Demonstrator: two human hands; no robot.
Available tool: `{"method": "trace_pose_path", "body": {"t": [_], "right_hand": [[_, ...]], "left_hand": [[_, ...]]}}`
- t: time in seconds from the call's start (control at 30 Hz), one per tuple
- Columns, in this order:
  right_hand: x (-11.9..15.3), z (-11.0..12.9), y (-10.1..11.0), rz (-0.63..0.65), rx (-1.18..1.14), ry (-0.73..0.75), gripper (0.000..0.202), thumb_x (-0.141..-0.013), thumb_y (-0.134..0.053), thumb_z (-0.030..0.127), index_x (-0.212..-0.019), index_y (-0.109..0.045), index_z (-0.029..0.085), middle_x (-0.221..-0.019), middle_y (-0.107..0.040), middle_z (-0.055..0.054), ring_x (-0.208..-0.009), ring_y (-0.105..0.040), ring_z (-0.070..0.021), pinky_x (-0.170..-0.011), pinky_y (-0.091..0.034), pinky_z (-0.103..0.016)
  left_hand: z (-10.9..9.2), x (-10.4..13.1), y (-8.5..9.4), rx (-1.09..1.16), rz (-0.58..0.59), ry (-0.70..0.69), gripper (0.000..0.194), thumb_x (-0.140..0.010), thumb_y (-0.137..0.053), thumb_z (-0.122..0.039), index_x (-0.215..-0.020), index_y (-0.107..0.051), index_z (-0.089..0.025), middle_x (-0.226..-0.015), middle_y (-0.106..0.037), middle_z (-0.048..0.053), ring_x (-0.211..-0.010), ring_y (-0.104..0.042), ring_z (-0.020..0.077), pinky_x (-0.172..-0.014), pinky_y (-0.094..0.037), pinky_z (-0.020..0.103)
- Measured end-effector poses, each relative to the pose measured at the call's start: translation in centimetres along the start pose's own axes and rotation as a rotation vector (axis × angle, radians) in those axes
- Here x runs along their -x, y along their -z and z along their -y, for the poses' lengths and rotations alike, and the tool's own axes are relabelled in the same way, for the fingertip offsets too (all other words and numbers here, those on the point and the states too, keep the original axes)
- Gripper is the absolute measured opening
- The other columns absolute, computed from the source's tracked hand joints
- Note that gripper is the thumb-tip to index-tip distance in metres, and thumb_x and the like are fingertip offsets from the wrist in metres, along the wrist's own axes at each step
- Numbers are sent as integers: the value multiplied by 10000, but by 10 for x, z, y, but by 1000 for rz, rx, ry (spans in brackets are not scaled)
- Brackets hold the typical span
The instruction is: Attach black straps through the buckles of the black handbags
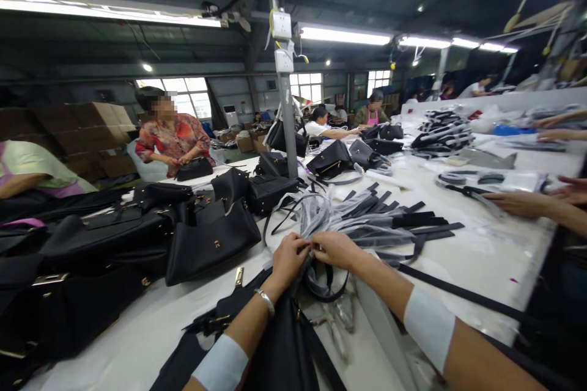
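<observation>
Close together over the white table, my left hand point(290, 261) and my right hand point(334, 249) are both closed in a pinch, fingertips almost touching. What lies between the fingers is too small to make out. Right below them curves a black strap loop point(328, 296). A black handbag point(282, 348) lies beneath my left forearm, with a gold-coloured metal piece point(239, 276) beside it. Just beyond my fingers is a pile of black straps in clear plastic wrap point(362, 220).
Several black handbags point(213, 241) crowd the table's left side. A metal post point(288, 128) with sockets rises behind the straps. At right, another person's hands point(527, 203) handle wrapped straps. A long black strap point(463, 290) crosses the white table point(486, 244). Co-workers point(177, 134) stand opposite.
</observation>
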State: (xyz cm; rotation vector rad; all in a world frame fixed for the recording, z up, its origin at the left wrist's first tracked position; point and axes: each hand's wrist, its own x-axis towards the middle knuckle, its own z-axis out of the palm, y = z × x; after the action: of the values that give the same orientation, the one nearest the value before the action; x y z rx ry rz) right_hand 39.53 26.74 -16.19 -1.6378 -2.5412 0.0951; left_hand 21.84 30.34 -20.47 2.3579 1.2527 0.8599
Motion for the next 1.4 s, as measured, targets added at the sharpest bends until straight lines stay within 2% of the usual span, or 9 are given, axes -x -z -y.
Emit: {"method": "trace_pose_path", "body": {"t": [0.27,0.53,0.73,0.83,0.93,1.03,1.1,1.3,1.4], "right_hand": [[-3,15,4,47,29,-48,262,-959,-607,331,-1156,-634,161,-1168,-658,-79,-1005,-656,-213,-875,-551,-427],[3,4,1,42,-26,-3,238,-959,-604,340,-1107,-644,158,-1098,-674,-63,-968,-659,-203,-860,-547,-419],[2,-3,-6,52,-126,-2,219,-944,-626,348,-1022,-664,147,-998,-690,-39,-858,-668,-174,-783,-562,-366],[1,-8,-7,-13,-162,-80,222,-947,-621,346,-1044,-661,150,-1030,-687,-46,-887,-666,-181,-803,-559,-377],[-2,-12,-8,-136,-172,-245,241,-958,-603,346,-1100,-645,155,-1101,-670,-65,-964,-655,-201,-854,-546,-413],[-5,-14,-11,-224,-187,-393,265,-968,-586,353,-1143,-629,159,-1127,-662,-73,-967,-656,-204,-855,-548,-417],[-7,-14,-14,-241,-214,-429,278,-971,-583,355,-1162,-621,157,-1127,-662,-73,-960,-660,-203,-845,-555,-414],[-8,-14,-17,-154,-326,-287,253,-965,-599,334,-1136,-635,152,-1110,-671,-68,-934,-669,-192,-817,-569,-394],[-7,-14,-16,-118,-364,-198,240,-964,-601,323,-1134,-641,159,-1128,-671,-69,-948,-668,-193,-831,-567,-396]], "left_hand": [[1,0,1,67,21,-23,169,-870,-629,-223,-949,-774,-258,-979,-674,34,-1004,-613,206,-884,-468,303],[5,-8,0,136,37,52,181,-852,-619,-250,-922,-774,-188,-901,-717,42,-898,-660,195,-810,-488,284],[0,-5,2,146,37,62,133,-783,-688,-309,-810,-764,-203,-883,-695,29,-890,-646,202,-788,-481,284],[1,-6,-2,157,-14,121,153,-797,-666,-311,-791,-745,-180,-856,-692,36,-838,-647,197,-764,-490,288],[4,-9,-3,182,-60,169,212,-878,-556,-274,-843,-724,-151,-817,-705,47,-784,-656,188,-739,-512,289],[6,-8,2,207,-61,138,249,-932,-485,-242,-999,-709,-157,-931,-740,57,-855,-681,185,-802,-534,296],[6,-4,8,198,-45,98,247,-922,-525,-230,-1092,-693,-168,-1027,-739,67,-913,-683,190,-853,-536,310],[-4,7,19,65,42,-22,248,-827,-666,-138,-1040,-726,-251,-1239,-661,62,-1169,-596,229,-1031,-449,346],[-11,2,19,-5,54,-7,166,-800,-707,-150,-933,-713,-250,-1162,-681,54,-1132,-612,234,-975,-471,322]]}}
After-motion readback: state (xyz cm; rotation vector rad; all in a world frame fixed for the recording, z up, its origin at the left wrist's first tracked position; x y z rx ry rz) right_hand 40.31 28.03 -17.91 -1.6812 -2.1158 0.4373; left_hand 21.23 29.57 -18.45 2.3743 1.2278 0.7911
